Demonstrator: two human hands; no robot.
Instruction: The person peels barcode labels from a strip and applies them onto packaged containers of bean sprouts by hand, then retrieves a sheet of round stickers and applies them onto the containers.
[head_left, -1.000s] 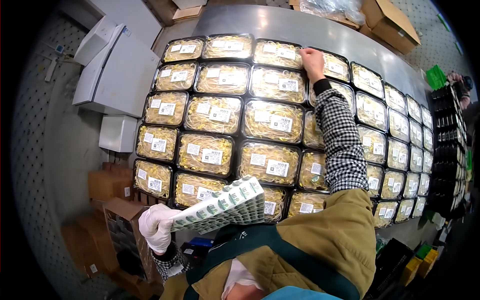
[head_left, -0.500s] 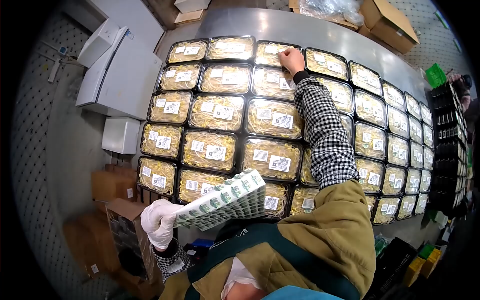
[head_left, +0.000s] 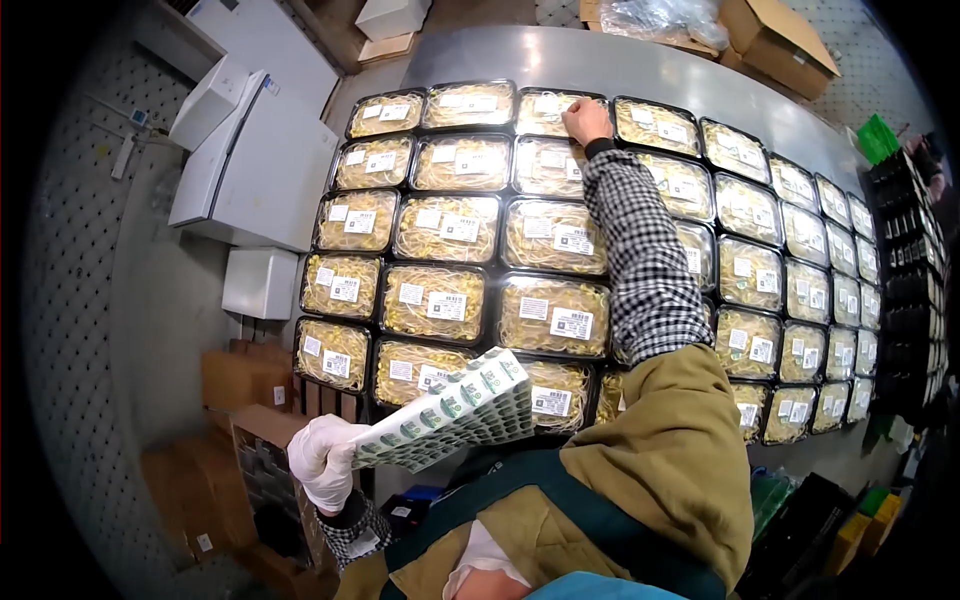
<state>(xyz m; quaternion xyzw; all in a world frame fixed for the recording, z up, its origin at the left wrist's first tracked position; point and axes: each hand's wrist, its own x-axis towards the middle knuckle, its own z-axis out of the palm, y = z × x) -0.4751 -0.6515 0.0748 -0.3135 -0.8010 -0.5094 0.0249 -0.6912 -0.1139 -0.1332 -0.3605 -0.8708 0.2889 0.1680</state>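
Note:
My left hand, in a white glove, grips the end of a folded sheet of green-and-white stickers, which hangs over the nearest row of trays. My bare right hand rests at the far row, on the right part of a black tray of bean sprouts. Its fingers are bent together, and whatever they may hold is hidden. Film-covered sprout trays with white labels, such as this one, stand in rows around both hands. My right sleeve covers parts of several trays.
Behind the rows runs the metal table. Cardboard boxes and clear plastic lie beyond it. A white cabinet and a white box are at the left. Stacked black trays stand at the far right, near another person.
My right hand has moved left from the edge between two far-row trays onto the left one. The view has shifted slightly. My left hand still holds the sticker sheet.

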